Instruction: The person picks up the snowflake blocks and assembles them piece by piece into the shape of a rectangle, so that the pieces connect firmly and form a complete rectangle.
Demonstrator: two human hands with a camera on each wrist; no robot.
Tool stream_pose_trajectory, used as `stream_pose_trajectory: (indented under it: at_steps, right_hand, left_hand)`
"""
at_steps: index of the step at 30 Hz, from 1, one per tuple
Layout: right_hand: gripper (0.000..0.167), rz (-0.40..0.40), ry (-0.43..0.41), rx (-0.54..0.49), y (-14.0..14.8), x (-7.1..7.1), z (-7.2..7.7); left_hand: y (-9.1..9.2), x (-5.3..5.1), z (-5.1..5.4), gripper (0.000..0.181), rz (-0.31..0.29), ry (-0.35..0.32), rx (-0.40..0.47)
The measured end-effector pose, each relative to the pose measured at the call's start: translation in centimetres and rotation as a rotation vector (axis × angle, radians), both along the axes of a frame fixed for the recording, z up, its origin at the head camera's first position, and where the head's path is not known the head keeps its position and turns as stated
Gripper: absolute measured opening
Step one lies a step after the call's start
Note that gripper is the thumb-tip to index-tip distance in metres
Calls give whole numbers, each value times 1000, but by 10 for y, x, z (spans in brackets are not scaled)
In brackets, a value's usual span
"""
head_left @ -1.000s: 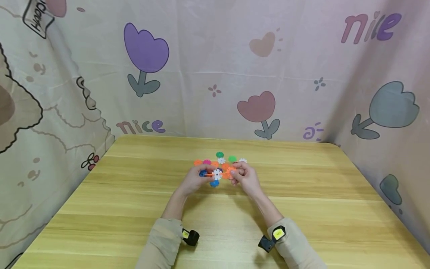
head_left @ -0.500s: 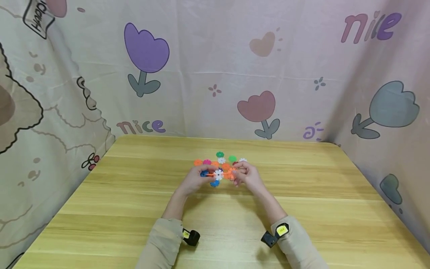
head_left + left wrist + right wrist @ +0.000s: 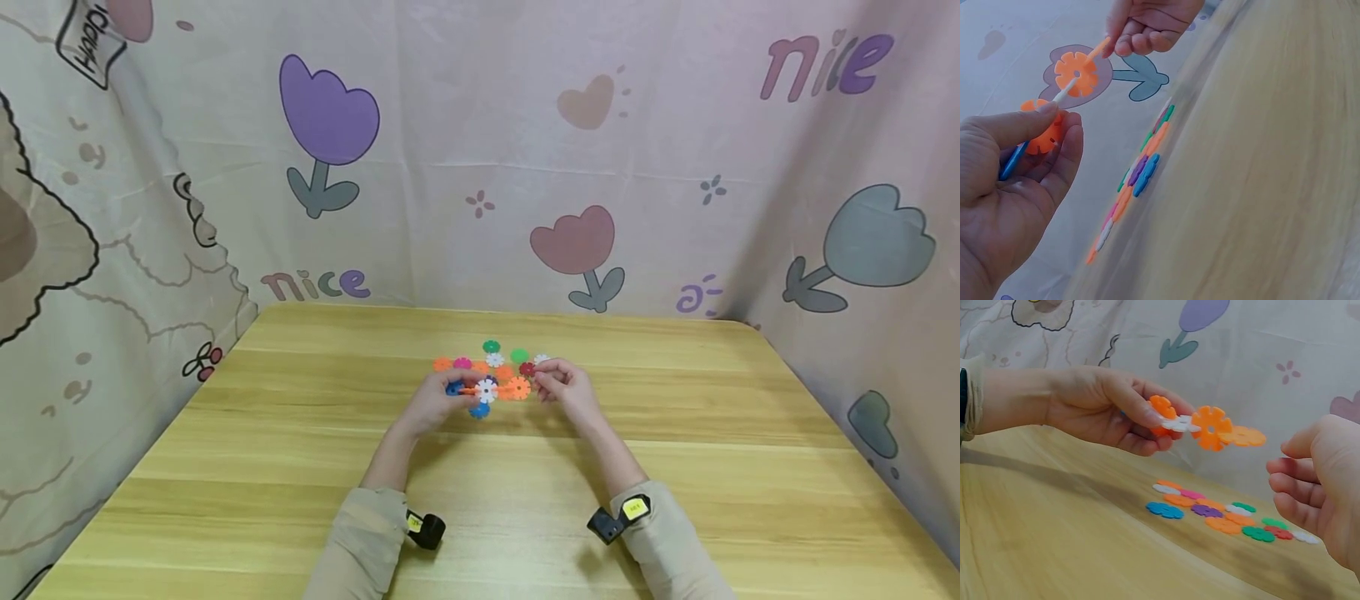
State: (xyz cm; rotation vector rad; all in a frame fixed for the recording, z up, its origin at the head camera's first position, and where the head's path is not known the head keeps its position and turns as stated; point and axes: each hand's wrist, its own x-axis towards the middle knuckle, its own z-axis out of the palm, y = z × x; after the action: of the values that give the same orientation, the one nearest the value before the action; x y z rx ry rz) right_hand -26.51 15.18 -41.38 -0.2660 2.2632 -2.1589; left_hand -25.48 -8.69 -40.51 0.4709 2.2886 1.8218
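My left hand [image 3: 433, 403] pinches a short chain of slotted plastic snowflake discs above the table. A blue disc [image 3: 1014, 161] and an orange disc sit between the fingers, partly hidden. Beyond the thumb come a white disc [image 3: 1180, 424], an upright orange disc [image 3: 1211, 429] and, at the far end, a flatter orange disc [image 3: 1246, 436]. Just off that end is my right hand [image 3: 567, 393], its fingers loosely bent. The right wrist view shows a gap between its fingertips and the chain, and nothing held.
Several loose snowflake discs lie flat on the wooden table [image 3: 480, 517] below and behind the hands, among them a blue disc [image 3: 1165, 510], a purple disc [image 3: 1207, 511], a green disc [image 3: 1258, 534] and a red disc [image 3: 1279, 532]. A printed curtain [image 3: 450, 108] stands behind the table.
My right hand has let go of the end orange disc and moved a little to the right, away from the chain. The left hand keeps its hold almost in place.
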Motion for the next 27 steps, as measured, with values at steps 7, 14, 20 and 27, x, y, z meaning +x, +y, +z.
stream_pose_trajectory:
  at_steps: [7, 14, 20, 27]
  right_hand:
    - [28, -117, 18, 70, 14, -8, -5]
    - [26, -147, 67, 242, 27, -20, -14]
    - [25, -71, 22, 512, 15, -35, -20]
    - [24, 14, 151, 725, -2, -39, -23]
  left_hand:
    - [0, 0, -1, 31, 18, -4, 13]
    - [-1, 1, -1, 30, 8, 10, 10]
    - [-3, 0, -1, 30, 18, 11, 9]
    - [-5, 2, 2, 31, 16, -16, 29]
